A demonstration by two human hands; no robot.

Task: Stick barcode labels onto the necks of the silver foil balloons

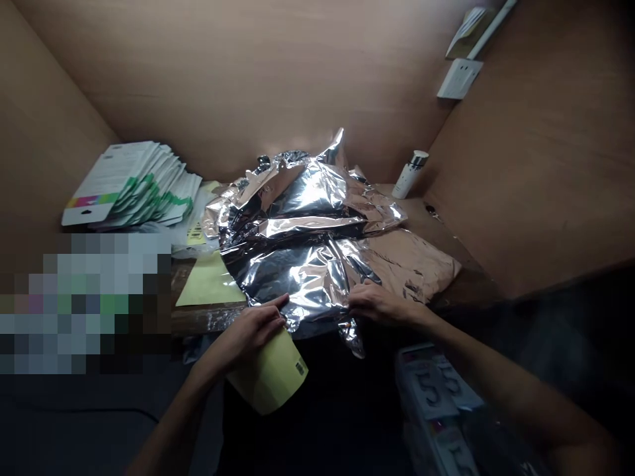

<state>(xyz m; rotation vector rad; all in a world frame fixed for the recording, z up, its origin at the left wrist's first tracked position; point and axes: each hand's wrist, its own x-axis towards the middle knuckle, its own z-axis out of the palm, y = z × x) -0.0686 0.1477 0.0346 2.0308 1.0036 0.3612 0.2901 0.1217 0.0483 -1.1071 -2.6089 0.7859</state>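
Crumpled, mirror-like silver foil (297, 271) lies in a loose heap on the wooden table, its front part reaching the near edge. My left hand (255, 325) is closed on a yellow sheet (272, 380) with a small barcode, which hangs down below the table edge. The fingertips of that hand touch the front left of the foil. At the foil's front right, my right hand (374, 303) pinches its edge between thumb and fingers. A small foil tail (352, 337) dangles just below it. Another yellow sheet (207, 283) lies flat left of the foil.
White and green printed cards (131, 185) are stacked at the back left. A white bottle (409, 175) stands in the back right corner, below a wall socket (459, 78). Under the table at right is a clear container (429, 396) of packages marked 5. Wooden panels enclose the table.
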